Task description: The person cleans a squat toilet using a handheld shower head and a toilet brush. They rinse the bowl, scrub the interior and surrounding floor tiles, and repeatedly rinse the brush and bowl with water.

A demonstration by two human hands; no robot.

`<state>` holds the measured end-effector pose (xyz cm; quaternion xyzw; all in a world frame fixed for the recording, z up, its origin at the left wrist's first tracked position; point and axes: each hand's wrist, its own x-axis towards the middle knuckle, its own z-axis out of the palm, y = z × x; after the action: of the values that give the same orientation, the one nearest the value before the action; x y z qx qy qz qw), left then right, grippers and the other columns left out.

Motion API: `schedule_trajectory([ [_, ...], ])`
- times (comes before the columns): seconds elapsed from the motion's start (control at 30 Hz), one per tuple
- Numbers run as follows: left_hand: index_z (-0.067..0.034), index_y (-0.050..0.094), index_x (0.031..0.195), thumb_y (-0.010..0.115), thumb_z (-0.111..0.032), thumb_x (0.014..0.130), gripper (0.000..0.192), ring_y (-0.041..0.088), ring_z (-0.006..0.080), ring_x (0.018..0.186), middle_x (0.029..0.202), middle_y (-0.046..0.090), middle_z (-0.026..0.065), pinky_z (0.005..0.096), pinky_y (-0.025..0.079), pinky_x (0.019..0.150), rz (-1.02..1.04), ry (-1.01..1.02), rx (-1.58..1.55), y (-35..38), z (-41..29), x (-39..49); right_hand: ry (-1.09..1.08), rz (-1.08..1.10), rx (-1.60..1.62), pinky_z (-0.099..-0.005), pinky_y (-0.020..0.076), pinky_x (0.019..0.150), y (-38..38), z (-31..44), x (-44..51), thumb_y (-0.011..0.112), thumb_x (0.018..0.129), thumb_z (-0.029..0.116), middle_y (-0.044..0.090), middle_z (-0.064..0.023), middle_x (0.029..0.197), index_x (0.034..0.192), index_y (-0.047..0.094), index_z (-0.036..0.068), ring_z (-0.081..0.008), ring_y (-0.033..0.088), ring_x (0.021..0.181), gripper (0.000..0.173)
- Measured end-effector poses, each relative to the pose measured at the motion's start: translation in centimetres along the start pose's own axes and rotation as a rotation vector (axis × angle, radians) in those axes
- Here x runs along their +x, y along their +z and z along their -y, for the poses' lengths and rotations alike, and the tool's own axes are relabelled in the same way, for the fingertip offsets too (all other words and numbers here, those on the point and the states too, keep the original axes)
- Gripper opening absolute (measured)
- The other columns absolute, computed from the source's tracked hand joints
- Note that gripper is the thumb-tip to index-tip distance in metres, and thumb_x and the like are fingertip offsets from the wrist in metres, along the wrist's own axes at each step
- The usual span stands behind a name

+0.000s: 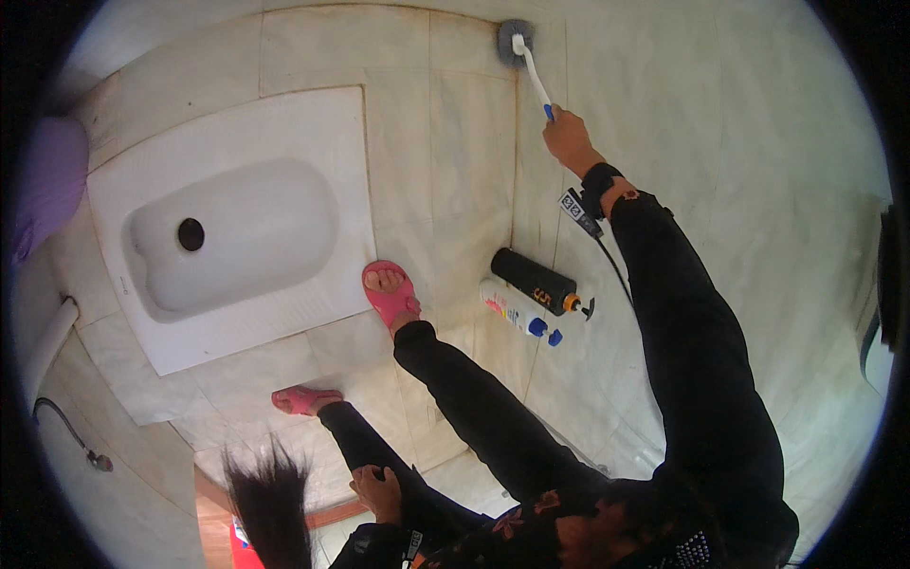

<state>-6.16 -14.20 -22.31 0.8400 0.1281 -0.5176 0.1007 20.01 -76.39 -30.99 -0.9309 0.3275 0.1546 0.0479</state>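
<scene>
My right hand (571, 140) is closed around the blue-tipped end of a white-handled toilet brush (534, 75). The round grey bristle head touches the tiles at the far corner, where floor and wall meet. My left hand (377, 491) rests on my left leg near the knee, its fingers partly curled; I see nothing in it. To the left of the brush, a white squat toilet pan (249, 235) is set in the tiled floor, with a dark drain hole near its left end. A wristband with a black cable is on my right wrist.
A black pump bottle (533, 279) and a white pump bottle (510, 306) with a blue pump stand by the right wall. My feet, in pink slippers (394, 297), are beside the pan. A purple bag-like object (53, 181) is at far left, above a white pipe (53, 348) and a thin hose (64, 423).
</scene>
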Motion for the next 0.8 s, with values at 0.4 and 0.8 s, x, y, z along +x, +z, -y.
schedule_trajectory([
  [0.4,-0.003,0.058,0.083,0.064,-0.013,0.07,0.017,0.047,0.0352,0.097,0.099,0.05,0.0127,0.0453,0.043,0.078,0.054,0.036,0.067,-0.8,-0.8,0.5,0.025,-0.009,-0.055,-0.0514,0.0487,0.066,1.4,0.4,-7.2,0.05,0.082,0.009,0.06,-0.0267,0.077,0.095,0.052,-0.002,-0.0446,0.06,0.073,0.017],
  [0.8,-0.002,0.058,0.081,0.064,-0.013,0.07,0.017,0.046,0.0361,0.097,0.099,0.05,0.0139,0.047,0.044,0.076,0.079,0.057,0.053,-0.7,-1.1,0.7,-0.063,0.029,-0.032,-0.0527,0.0467,0.071,1.4,-2.4,-11.7,0.049,0.084,0.012,0.059,-0.0278,0.081,0.092,0.053,-0.001,-0.043,0.059,0.079,0.016],
])
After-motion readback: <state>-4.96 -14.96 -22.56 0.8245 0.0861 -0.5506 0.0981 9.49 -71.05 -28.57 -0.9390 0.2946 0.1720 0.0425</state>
